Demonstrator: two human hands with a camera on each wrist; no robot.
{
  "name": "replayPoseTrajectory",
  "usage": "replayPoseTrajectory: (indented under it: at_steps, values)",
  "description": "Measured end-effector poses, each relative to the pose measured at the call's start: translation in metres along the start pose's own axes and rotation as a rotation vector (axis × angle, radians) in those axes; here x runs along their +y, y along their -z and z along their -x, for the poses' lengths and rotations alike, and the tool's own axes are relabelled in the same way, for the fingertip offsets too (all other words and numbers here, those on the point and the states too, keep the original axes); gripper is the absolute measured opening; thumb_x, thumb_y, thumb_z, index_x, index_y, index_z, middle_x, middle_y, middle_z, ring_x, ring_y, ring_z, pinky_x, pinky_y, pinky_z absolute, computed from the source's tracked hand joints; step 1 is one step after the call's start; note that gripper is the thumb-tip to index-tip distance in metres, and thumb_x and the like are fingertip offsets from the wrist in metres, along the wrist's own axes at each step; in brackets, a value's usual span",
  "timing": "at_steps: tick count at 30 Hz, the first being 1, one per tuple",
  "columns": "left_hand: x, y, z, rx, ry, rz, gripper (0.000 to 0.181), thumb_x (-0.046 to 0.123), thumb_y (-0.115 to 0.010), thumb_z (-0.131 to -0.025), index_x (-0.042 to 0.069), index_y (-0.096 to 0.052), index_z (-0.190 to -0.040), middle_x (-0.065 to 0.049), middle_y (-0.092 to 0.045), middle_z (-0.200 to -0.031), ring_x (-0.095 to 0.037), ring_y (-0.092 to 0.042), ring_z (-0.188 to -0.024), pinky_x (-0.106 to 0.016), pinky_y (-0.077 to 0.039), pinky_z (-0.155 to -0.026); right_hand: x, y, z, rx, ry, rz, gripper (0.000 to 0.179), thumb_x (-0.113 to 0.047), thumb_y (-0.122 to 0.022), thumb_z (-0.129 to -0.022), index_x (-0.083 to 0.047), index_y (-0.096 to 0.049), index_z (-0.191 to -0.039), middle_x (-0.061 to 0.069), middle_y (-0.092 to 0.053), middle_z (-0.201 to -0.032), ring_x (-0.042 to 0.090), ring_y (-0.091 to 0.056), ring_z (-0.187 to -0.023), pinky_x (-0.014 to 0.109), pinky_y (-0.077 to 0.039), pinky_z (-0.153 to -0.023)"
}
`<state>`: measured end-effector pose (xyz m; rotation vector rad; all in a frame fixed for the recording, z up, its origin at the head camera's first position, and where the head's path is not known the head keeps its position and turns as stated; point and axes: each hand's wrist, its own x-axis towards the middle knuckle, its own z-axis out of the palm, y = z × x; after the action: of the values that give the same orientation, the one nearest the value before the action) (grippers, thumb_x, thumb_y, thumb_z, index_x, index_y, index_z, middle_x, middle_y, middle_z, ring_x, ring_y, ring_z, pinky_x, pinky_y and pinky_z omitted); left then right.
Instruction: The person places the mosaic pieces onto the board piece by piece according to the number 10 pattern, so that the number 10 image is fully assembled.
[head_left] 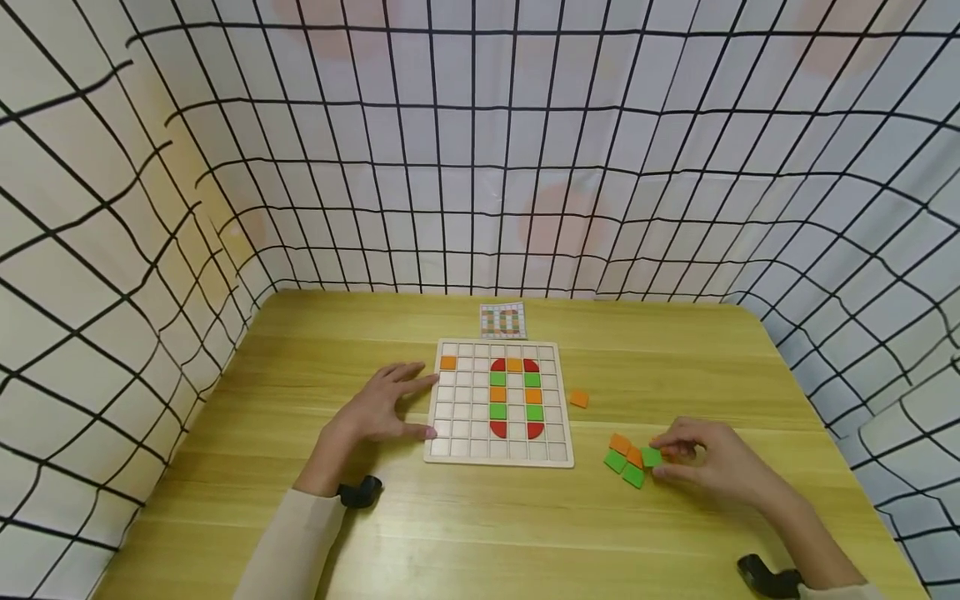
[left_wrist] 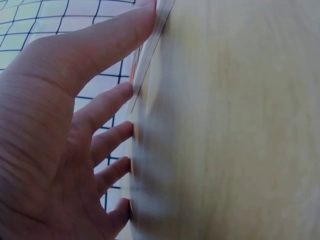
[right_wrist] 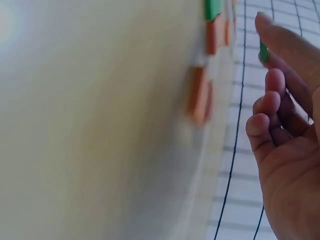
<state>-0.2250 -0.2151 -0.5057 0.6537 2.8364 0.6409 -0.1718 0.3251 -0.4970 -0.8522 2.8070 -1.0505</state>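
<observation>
A green square tile [head_left: 651, 457] is pinched between the thumb and index finger of my right hand [head_left: 708, 458]; in the right wrist view this tile [right_wrist: 263, 51] shows edge-on, raised off the table. Close to that hand lies a loose cluster of orange tiles [head_left: 619, 443] and green tiles [head_left: 633, 476]. My left hand [head_left: 378, 407] spreads its fingers at the left side of a white gridded board [head_left: 498, 461], thumb and index fingertip at its edge. On the board, red rounded pieces [head_left: 498, 430], green tiles [head_left: 498, 412] and orange tiles [head_left: 533, 395] form a tall ring.
One orange tile [head_left: 447, 362] sits in the board's upper left. Another orange tile [head_left: 579, 398] lies just right of the board. Behind the board is a small pattern card [head_left: 502, 320]. Black-gridded white curtains [head_left: 487, 167] border the wooden table [head_left: 480, 533].
</observation>
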Motion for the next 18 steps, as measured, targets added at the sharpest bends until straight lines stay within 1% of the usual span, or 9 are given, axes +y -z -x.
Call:
replayPoseTrajectory:
  at_steps: [5,9,13,16,18]
  values:
    - [0.0,0.001,0.001,-0.004,0.003,-0.007,0.092,0.066,-0.078,-0.079,0.031,-0.045,-0.157,-0.009,-0.03,-0.169,-0.044,-0.024,-0.155,-0.073,-0.028,-0.118,-0.01,-0.013,-0.049,0.012,-0.035,-0.009,0.026,-0.03,-0.088,-0.082,-0.027,-0.078,-0.106,-0.01,-0.06,-0.08,0.009,-0.053,-0.072,0.024,-0.047,-0.061]
    - [0.0,0.0,0.002,-0.005,0.005,-0.002,0.092,0.066,-0.079,-0.078,0.03,-0.045,-0.157,-0.01,-0.03,-0.169,-0.044,-0.024,-0.155,-0.073,-0.028,-0.117,-0.02,-0.028,-0.089,0.046,-0.109,-0.069,0.028,-0.037,-0.087,-0.083,-0.025,-0.078,-0.108,-0.007,-0.062,-0.084,0.012,-0.055,-0.077,0.023,-0.048,-0.065]
    - [0.0,0.001,0.001,-0.003,0.009,-0.005,0.092,0.066,-0.078,-0.079,0.031,-0.045,-0.157,-0.009,-0.03,-0.17,-0.044,-0.023,-0.155,-0.073,-0.028,-0.118,-0.038,-0.042,-0.129,0.073,-0.16,-0.14,0.03,-0.038,-0.086,-0.085,-0.02,-0.079,-0.108,-0.001,-0.063,-0.087,0.019,-0.055,-0.08,0.024,-0.046,-0.065]
    - [-0.001,0.0,0.0,-0.002,0.011,-0.013,0.092,0.068,-0.077,-0.079,0.032,-0.044,-0.157,-0.008,-0.029,-0.17,-0.043,-0.023,-0.155,-0.072,-0.028,-0.118,-0.054,-0.056,-0.156,0.075,-0.163,-0.192,0.027,-0.032,-0.085,-0.086,-0.017,-0.079,-0.108,0.003,-0.062,-0.087,0.023,-0.054,-0.08,0.024,-0.044,-0.065]
    - [-0.002,-0.001,0.0,-0.004,0.01,-0.013,0.092,0.068,-0.077,-0.079,0.032,-0.044,-0.157,-0.007,-0.029,-0.17,-0.043,-0.023,-0.156,-0.072,-0.027,-0.119,-0.063,-0.067,-0.173,0.07,-0.155,-0.206,0.027,-0.031,-0.085,-0.086,-0.016,-0.08,-0.108,0.003,-0.062,-0.087,0.022,-0.053,-0.079,0.024,-0.043,-0.065]
